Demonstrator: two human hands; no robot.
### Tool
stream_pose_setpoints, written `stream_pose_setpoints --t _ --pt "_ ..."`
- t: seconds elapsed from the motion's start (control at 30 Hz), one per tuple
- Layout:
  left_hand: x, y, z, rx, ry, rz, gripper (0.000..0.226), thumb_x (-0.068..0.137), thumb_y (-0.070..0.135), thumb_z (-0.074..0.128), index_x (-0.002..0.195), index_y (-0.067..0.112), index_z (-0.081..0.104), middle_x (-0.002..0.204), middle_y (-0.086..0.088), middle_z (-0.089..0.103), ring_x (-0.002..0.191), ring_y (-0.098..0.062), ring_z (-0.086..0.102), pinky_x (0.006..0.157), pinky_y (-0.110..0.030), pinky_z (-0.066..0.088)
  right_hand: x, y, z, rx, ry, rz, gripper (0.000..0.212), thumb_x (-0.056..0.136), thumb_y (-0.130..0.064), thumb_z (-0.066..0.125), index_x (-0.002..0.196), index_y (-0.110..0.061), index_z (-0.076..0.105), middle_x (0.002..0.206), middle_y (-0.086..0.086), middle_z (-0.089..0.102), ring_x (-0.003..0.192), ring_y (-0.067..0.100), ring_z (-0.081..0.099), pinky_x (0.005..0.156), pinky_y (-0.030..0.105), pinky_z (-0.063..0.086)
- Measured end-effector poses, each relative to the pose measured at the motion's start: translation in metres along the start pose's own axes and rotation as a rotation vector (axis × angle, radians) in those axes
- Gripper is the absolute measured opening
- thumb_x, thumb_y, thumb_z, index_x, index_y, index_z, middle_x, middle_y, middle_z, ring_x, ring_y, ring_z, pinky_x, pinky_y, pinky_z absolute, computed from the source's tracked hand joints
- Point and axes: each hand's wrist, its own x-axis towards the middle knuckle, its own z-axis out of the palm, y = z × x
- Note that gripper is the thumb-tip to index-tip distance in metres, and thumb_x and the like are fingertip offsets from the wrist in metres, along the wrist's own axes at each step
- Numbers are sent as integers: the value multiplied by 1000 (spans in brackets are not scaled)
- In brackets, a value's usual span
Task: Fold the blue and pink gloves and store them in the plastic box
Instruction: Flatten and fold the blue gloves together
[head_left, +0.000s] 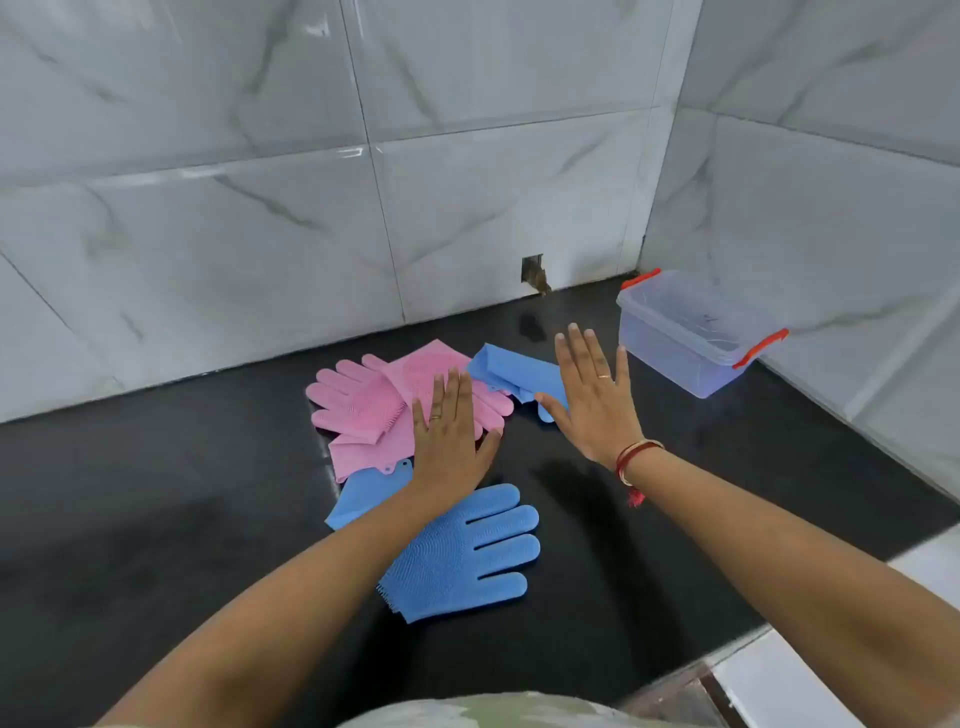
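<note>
Two pink gloves lie overlapped on the black counter: one pink glove (353, 402) at the left with fingers spread, another pink glove (431, 369) crossing it. A blue glove (462, 551) lies flat nearest me, its fingers pointing right. A second blue glove (511, 376) lies behind, partly under my right hand. My left hand (449, 441) is flat and open over the pink gloves. My right hand (595, 397) hovers open with fingers apart, above the far blue glove. The clear plastic box (685, 338) with red latches stands open at the back right.
The black counter (156, 493) meets marble-tiled walls behind and to the right. A small hole in the wall (534, 271) sits at the counter's back edge. A white ledge (810, 675) borders the counter at the lower right.
</note>
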Motion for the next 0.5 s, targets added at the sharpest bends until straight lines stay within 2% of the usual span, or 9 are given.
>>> stream_pose_setpoints --t 0.13,0.2,0.27,0.37,0.43,0.5 --pt "-12 -4 12 -21 -92 -26 78 95 54 29 148 16 -14 159 -4 -13 145 -21 -15 114 -44 -11 -5 4 7 -37 -70 7 75 94 -55 26 145 -17 -14 160 8 -9 141 21 -19 112 48 -14" --pt "-16 -6 18 -44 -127 -34 79 94 56 29 148 18 -14 159 -4 -13 145 -20 -15 113 -43 -11 -6 4 11 -16 -111 7 75 94 -56 26 148 -17 -8 160 8 -6 145 23 -12 112 49 -12" --pt "-15 -9 20 -58 -137 -36 76 94 56 31 151 20 -3 160 -4 -8 147 -22 -7 115 -43 -5 -5 4 14 5 -162 21 74 94 -56 27 150 -16 -2 160 8 -1 148 25 -2 114 50 -7" --pt "-13 -11 21 -67 -134 -16 64 91 53 41 145 21 26 159 -6 11 143 -28 21 114 -44 17 -1 4 18 36 -258 53 70 96 -50 33 151 -16 6 160 8 11 147 28 10 117 52 5" --pt "-10 -14 23 -49 -153 -23 64 91 53 42 145 23 27 159 -6 13 142 -27 24 113 -44 19 -1 4 20 95 -296 92 65 96 -42 39 149 -14 14 156 10 22 143 30 23 115 50 20" --pt "-3 -19 26 -42 -193 -47 65 93 52 38 148 25 19 160 -6 11 144 -27 18 115 -46 12 -1 5 20 150 -303 128 57 95 -36 42 145 -12 24 148 12 34 132 31 39 106 46 37"
